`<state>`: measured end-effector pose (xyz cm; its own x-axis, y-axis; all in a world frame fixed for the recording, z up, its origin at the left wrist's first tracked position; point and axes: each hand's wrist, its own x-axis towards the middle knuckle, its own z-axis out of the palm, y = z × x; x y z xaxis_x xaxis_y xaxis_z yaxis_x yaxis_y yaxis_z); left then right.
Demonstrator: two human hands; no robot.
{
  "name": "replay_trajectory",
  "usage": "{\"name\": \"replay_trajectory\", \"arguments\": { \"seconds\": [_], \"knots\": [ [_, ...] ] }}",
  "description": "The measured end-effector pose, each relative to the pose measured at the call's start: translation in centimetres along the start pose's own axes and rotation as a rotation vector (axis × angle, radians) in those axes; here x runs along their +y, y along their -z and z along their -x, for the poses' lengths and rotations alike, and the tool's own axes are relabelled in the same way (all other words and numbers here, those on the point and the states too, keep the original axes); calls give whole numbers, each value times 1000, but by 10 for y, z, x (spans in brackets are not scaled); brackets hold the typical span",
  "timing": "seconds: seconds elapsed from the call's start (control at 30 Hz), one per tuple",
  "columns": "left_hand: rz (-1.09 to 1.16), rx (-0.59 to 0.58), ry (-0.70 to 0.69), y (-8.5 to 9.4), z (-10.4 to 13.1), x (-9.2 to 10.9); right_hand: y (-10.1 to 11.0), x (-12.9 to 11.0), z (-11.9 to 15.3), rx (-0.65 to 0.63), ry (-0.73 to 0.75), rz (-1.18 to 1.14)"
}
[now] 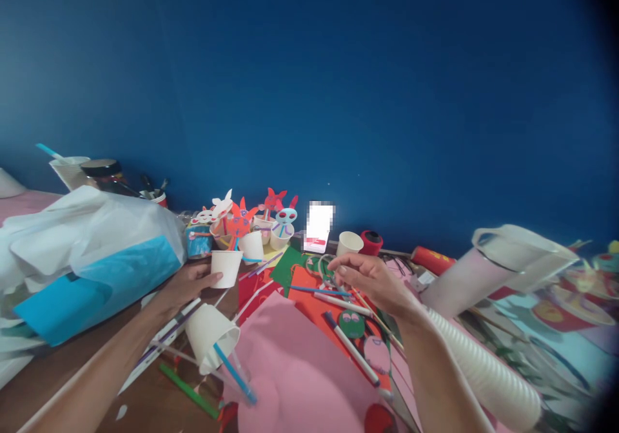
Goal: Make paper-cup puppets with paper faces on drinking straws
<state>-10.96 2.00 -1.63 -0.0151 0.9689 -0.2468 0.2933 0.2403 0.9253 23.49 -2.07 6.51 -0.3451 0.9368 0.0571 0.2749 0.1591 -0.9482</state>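
My left hand (196, 279) grips a white paper cup (226, 270) upright, thumb on its front wall. A red-orange paper cutout with a drawn face and pointed ears (239, 222) rises on a blue straw at the cup's rim. My right hand (365, 278) hovers low over the craft pile, fingers curled downward. At its fingertips lies a pale ring-shaped thing (323, 267); its kind and whether the fingers hold it are unclear. Nearer to me, a white cup (207, 333) lies tilted with a blue straw (235, 374) sticking out.
Behind the held cup stand several cups with paper figures (285, 217). A lit phone (316, 243) leans upright at the wall. Markers (351, 348) and a pink sheet (309, 362) cover the middle. At right are stacked cups (483, 368) and a tumbler (469, 285); at left, a plastic bag (120, 214).
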Motion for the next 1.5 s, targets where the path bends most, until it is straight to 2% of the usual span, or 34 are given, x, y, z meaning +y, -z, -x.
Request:
{"name": "replay_trajectory", "arguments": {
  "seconds": [0.47,0.63,0.73,0.9,1.0,1.2,1.33,1.5],
  "knots": [
    [-87,25,-20,3,5,2,0,0,0,1,8,29],
    [-136,-11,-8,8,10,5,0,0,0,6,0,21],
    [-256,-33,-14,18,14,6,1,1,0,-2,-2,-5],
    [-492,103,-57,44,16,2,1,0,1,-4,5,-18],
    [-578,146,-145,61,13,7,0,-2,2,-6,11,-7],
    [-723,398,-340,93,-14,45,-2,-5,5,-2,32,43],
    [-756,368,-360,103,-51,69,-3,-4,6,-6,41,77],
    [-663,256,-323,99,-88,76,-2,-3,6,-5,42,60]
  ]
}}
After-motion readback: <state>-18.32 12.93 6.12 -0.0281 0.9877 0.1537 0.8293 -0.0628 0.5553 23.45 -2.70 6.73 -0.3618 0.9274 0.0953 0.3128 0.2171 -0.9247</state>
